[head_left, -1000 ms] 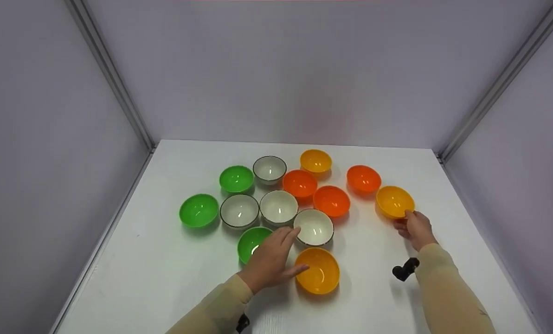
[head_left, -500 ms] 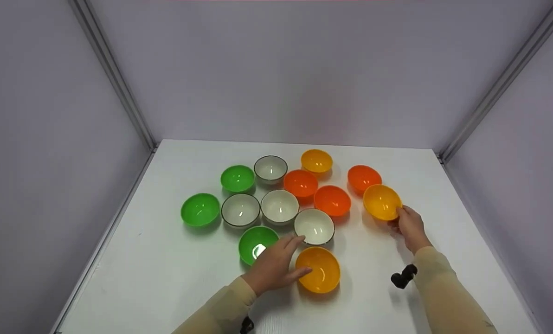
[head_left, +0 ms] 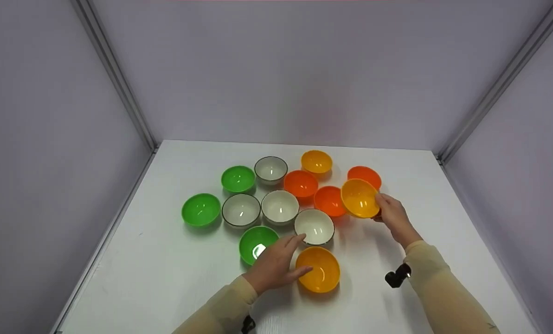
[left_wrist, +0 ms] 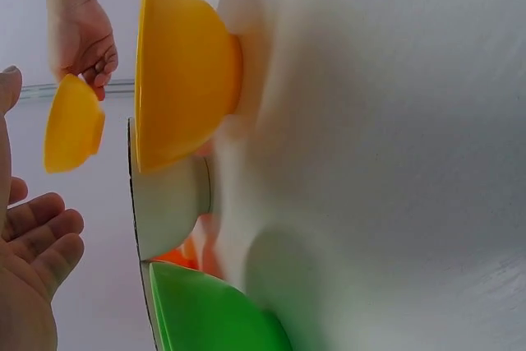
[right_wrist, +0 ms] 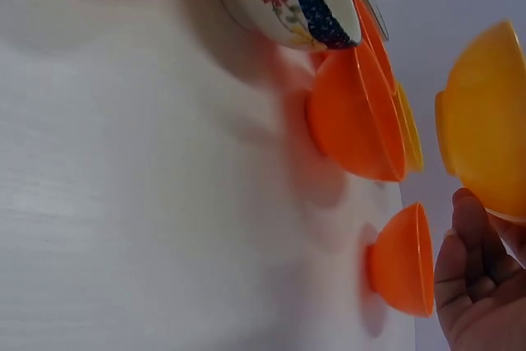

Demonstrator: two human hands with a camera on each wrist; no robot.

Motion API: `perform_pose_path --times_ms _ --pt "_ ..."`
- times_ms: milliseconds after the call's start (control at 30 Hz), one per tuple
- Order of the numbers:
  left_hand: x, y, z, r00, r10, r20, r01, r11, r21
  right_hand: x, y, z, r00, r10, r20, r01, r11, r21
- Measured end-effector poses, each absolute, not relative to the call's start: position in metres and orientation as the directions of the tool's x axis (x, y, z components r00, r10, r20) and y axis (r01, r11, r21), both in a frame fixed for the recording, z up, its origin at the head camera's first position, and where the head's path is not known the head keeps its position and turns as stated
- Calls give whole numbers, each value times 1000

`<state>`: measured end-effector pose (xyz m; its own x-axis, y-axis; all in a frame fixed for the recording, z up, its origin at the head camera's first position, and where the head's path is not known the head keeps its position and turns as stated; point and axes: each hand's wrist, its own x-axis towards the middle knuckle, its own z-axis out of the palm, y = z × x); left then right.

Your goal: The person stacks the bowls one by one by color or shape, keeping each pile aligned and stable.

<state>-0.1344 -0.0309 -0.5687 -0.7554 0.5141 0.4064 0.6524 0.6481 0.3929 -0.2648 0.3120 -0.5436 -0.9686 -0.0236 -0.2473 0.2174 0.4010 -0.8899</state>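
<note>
My right hand (head_left: 395, 219) pinches the rim of a yellow bowl (head_left: 359, 199), held tilted in the air above the table. In the head view this bowl overlaps two orange bowls, the right one (head_left: 363, 174) and the middle one (head_left: 327, 200). The right wrist view shows the raised bowl (right_wrist: 486, 121) clear of the tabletop. My left hand (head_left: 274, 264) is spread above the table, between the front green bowl (head_left: 257, 243) and the front yellow bowl (head_left: 320, 273). Its fingers are relaxed and hold nothing; the left wrist view shows the hand (left_wrist: 33, 269) apart from the bowls.
White bowls with dark rims (head_left: 280, 207) stand in the middle of the white table (head_left: 142, 269). More green bowls (head_left: 201, 210) are at left. Another orange bowl (head_left: 300, 183) and a yellow bowl (head_left: 317, 161) stand toward the back. Grey walls (head_left: 276, 69) enclose the table.
My right hand has lifted the yellow bowl off the table at the right and carried it leftward, over the orange bowls. My left hand has barely moved.
</note>
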Motion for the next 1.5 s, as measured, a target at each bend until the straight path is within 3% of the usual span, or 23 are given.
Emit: perform_pose_path --times_ms 200,533,733,1000,1500 --pt "-134 -30 -567 -748 496 442 659 633 405 -256 294 -531 -981 -95 -171 122 387 -914" --pt "-131 -25 -555 -775 409 482 632 514 580 -240 262 -513 -972 -230 -47 -51 403 -914" --pt "-131 -22 -552 -765 376 523 643 498 582 -228 247 -505 -935 -353 21 -183 434 -882" --pt "-131 -20 -551 -778 394 490 628 499 597 -210 232 -502 -842 -520 142 -436 502 -747" --pt "-128 -24 -560 -804 438 401 594 588 548 -206 226 -527 -793 -606 58 -484 570 -664"
